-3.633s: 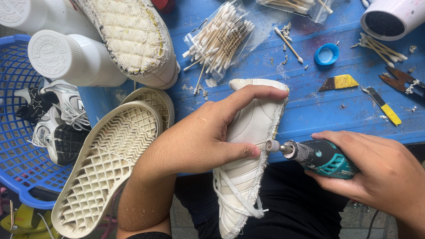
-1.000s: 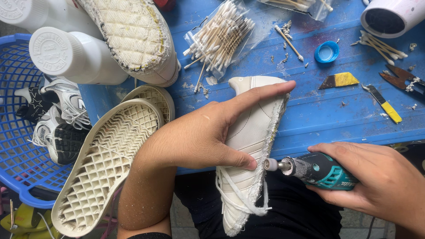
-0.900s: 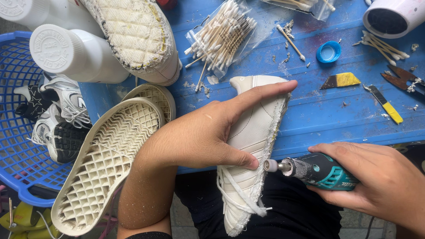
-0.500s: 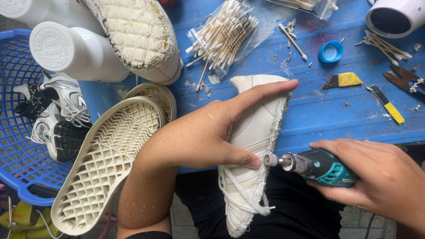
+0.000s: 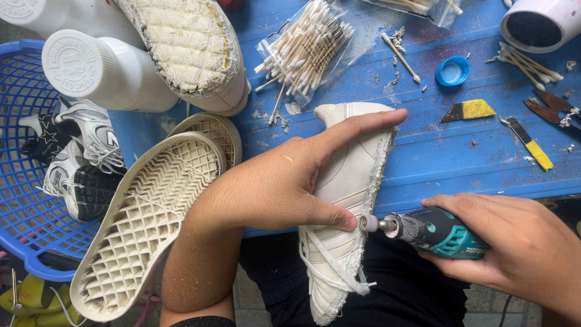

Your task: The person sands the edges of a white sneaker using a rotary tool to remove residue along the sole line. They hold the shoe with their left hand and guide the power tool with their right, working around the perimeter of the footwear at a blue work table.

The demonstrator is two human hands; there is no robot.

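Left hand is clamped over a white shoe lying on its side across the near edge of the blue table; forefinger runs along the upper toward 1 o'clock, thumb presses the side just beside the tool tip. Judged reason: the grip pins the shoe so its ragged sole edge faces 3 o'clock, open to the tool.

Right hand is wrapped shut around a teal rotary tool, its small drum tip touching the shoe's edge.

Shoe: smooth leather-like upper, loose white laces, frayed fuzzy rim.

At 9 o'clock of the shoe, 1 detached cream sole, waffle-grid tread, leans on a blue basket.

At 12 o'clock, a bag of cotton swabs.
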